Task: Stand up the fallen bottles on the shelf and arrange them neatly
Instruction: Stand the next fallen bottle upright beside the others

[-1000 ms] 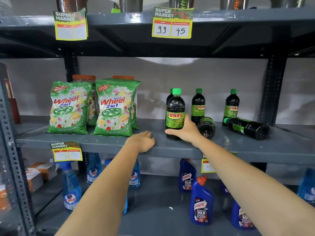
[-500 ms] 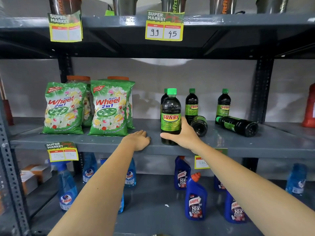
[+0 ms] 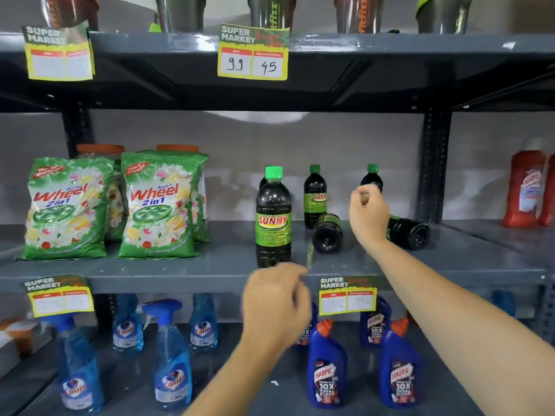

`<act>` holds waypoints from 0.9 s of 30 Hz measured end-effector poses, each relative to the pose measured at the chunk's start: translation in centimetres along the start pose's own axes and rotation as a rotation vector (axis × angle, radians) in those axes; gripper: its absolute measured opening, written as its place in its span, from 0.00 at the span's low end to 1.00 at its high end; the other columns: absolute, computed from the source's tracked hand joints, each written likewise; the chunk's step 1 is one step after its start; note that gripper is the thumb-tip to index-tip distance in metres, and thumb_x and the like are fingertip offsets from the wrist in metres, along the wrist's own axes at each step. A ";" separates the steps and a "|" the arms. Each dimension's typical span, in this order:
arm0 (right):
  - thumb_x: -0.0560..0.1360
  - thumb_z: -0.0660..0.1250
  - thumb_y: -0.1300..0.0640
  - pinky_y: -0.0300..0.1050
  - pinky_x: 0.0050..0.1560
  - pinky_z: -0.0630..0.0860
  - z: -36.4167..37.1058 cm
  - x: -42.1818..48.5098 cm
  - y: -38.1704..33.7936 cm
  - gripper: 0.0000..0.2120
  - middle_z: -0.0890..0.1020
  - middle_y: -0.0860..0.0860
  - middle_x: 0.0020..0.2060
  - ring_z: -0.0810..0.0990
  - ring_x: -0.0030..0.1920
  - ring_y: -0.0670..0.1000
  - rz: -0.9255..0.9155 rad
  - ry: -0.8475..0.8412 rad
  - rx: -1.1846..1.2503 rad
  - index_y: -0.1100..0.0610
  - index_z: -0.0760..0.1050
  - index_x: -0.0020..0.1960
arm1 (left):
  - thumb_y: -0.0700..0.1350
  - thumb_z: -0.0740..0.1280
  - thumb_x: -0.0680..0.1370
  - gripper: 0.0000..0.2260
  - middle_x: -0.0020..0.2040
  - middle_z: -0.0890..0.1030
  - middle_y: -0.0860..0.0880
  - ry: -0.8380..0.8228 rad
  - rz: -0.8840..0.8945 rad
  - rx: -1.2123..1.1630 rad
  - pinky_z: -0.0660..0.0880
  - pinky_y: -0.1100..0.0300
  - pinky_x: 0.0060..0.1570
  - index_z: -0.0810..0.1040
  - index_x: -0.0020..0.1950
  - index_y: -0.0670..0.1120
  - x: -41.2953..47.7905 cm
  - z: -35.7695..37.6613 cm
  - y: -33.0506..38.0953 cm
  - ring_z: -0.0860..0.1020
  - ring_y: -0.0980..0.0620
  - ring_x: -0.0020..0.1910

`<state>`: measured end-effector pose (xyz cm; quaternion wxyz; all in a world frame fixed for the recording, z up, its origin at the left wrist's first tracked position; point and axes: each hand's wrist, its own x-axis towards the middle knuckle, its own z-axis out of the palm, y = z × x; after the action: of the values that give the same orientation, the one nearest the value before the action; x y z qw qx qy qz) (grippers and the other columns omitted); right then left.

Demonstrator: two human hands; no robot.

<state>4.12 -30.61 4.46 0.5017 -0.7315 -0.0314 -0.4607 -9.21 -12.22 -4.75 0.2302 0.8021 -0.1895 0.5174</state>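
Dark Sunny bottles with green caps stand on the grey middle shelf. The front bottle stands upright near the shelf edge, free of both hands. Behind it, two bottles stand upright: one in the middle and one partly hidden by my right hand. Two bottles lie on their sides: one with its base toward me, another further right. My right hand hovers above the fallen bottles, fingers loosely curled, holding nothing. My left hand is in front of the shelf edge, fingers curled, empty.
Two green Wheel detergent bags stand at the left of the same shelf. Red bottles stand in the bay to the right. Blue Colin sprays and Harpic bottles fill the lower shelf. Price tags hang on the shelf edges.
My right hand let go of the front bottle and rose up and right over the fallen bottles. My left hand left the shelf and shifted right, below the shelf edge.
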 end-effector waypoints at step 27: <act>0.61 0.71 0.34 0.45 0.43 0.76 4.8 4.4 3.2 0.29 0.83 0.53 0.47 0.81 0.46 0.56 0.252 -0.379 -0.295 0.56 0.76 0.50 | 0.46 0.55 0.78 0.17 0.47 0.86 0.47 -0.400 -0.077 0.349 0.78 0.58 0.46 0.84 0.46 0.45 2.6 8.3 2.2 0.84 0.50 0.46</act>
<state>11.33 -30.36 4.93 0.4283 -0.8680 0.0340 -0.2489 -3.24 -18.92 -4.94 0.0658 0.9225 -0.1086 0.3645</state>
